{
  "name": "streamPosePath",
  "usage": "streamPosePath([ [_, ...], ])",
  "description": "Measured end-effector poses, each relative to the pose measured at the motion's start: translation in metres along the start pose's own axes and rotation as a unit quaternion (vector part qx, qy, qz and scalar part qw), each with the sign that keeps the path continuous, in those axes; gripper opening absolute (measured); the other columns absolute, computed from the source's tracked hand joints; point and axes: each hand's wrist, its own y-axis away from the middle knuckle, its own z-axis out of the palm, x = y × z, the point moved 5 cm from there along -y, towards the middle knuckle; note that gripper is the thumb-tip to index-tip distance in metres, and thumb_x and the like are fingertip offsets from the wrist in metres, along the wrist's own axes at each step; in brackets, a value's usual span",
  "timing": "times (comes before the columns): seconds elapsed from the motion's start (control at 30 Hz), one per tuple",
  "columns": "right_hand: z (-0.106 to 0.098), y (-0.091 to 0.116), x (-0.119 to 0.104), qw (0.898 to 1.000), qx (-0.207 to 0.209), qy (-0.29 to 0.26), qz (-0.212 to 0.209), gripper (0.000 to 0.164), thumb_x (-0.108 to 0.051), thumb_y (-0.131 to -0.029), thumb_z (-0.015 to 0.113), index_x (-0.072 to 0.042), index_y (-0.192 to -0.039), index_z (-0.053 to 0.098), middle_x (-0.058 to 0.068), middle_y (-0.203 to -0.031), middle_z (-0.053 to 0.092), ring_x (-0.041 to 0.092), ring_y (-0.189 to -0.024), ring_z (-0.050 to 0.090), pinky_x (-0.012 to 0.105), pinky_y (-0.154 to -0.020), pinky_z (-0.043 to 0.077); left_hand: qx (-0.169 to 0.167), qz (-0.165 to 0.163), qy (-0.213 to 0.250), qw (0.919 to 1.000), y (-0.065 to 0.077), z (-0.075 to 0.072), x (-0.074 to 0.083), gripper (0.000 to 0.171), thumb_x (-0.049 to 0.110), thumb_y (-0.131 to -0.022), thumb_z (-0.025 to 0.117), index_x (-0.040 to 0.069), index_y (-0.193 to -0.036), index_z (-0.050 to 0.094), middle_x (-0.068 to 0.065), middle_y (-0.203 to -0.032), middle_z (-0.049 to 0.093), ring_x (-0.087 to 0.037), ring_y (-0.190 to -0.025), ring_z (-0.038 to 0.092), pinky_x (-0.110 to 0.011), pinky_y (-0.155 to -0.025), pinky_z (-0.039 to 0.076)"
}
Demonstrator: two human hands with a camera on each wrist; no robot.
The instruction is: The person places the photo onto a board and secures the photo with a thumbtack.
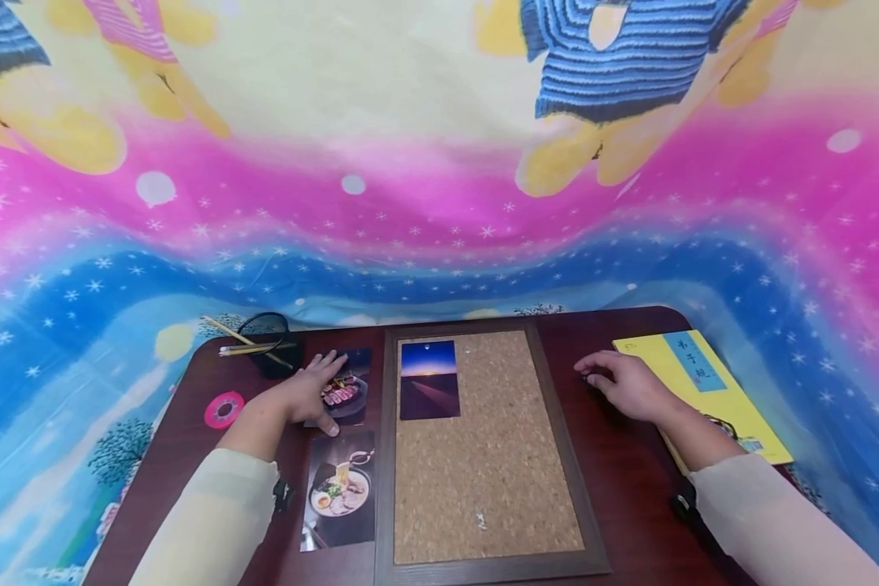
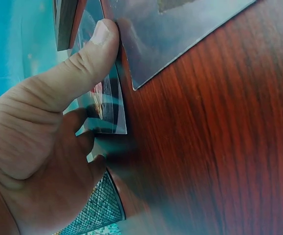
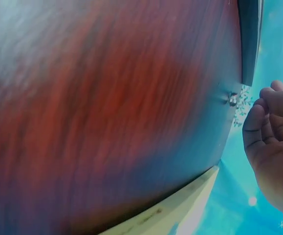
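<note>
Desk point(image 1: 626, 509) carries the lot. Board point(image 1: 498, 464) lies flat mid-desk, between the hands; sunset photo point(image 1: 429, 381) sits in its far left corner. Don't bump the frame. Book point(image 1: 703, 382) off to the right, cup point(image 1: 267, 358) at far left.

Left hand point(image 1: 311, 395): fingers spread, resting on steak photo point(image 1: 347, 395), thumb by its near edge. Right hand point(image 1: 633, 387): over bare desk between board and book, thumb and fingertips brought together; can't tell if anything's between them.

Steak photo is flat on the desk just left of the board, under the left hand, well apart from the right. My read of the step: left gets the photo, right gets a pin. Photo is thin, likely clings to the desk. Get a nail under one edge, lift by the edges, avoid smudging the print. Ramen photo point(image 1: 337, 496) is just on the near side, near the thumb; don't drag it along.

Ring point(image 1: 214, 407), pink, left of the forearm.

Smallest: silver bit point(image 3: 232, 100) on the desk near the right fingertips, probably a pin. Best pinched by the head, point away from skin.
</note>
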Motion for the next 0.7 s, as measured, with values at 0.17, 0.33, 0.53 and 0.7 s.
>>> streamPosePath([
  [0.17, -0.003, 0.003, 0.011, 1.0, 0.002, 0.004, 0.016, 0.027, -0.003, -0.102, 0.062, -0.011, -0.127, 0.07, 0.009, -0.122, 0.071, 0.032, -0.113, 0.065, 0.057, -0.096, 0.053, 0.008, -0.007, -0.006, 0.9999, 0.001, 0.0, 0.0, 0.136, 0.032, -0.061, 0.102, 0.003, -0.165, 0.019, -0.026, -0.17, 0.014, -0.05, -0.155, 0.006, -0.07, -0.12, 0.008],
  [0.33, -0.003, 0.004, 0.021, 1.0, -0.003, 0.008, 0.03, 0.029, -0.003, -0.102, 0.061, -0.009, -0.129, 0.069, 0.012, -0.125, 0.07, 0.036, -0.117, 0.063, 0.061, -0.099, 0.051, 0.022, -0.01, -0.025, 0.9994, 0.002, -0.001, -0.001, 0.137, 0.034, -0.059, 0.103, 0.003, -0.165, 0.022, -0.025, -0.169, 0.02, -0.05, -0.155, 0.011, -0.07, -0.12, 0.01],
  [0.53, -0.001, 0.002, 0.025, 0.999, -0.006, 0.017, 0.036, 0.028, -0.005, -0.101, 0.065, -0.008, -0.128, 0.069, 0.014, -0.122, 0.07, 0.036, -0.112, 0.064, 0.06, -0.095, 0.053, 0.03, -0.018, -0.035, 0.9988, 0.002, -0.001, -0.004, 0.136, 0.037, -0.058, 0.103, 0.004, -0.165, 0.024, -0.024, -0.168, 0.023, -0.048, -0.155, 0.014, -0.07, -0.12, 0.012],
  [0.7, 0.002, 0.001, 0.025, 0.999, -0.005, 0.022, 0.031, 0.026, -0.008, -0.099, 0.069, -0.008, -0.126, 0.071, 0.012, -0.118, 0.07, 0.029, -0.102, 0.065, 0.054, -0.088, 0.055, 0.038, -0.022, -0.031, 0.9986, 0.004, 0.0, -0.006, 0.135, 0.038, -0.059, 0.102, 0.006, -0.165, 0.025, -0.023, -0.167, 0.026, -0.047, -0.154, 0.018, -0.069, -0.12, 0.015],
])
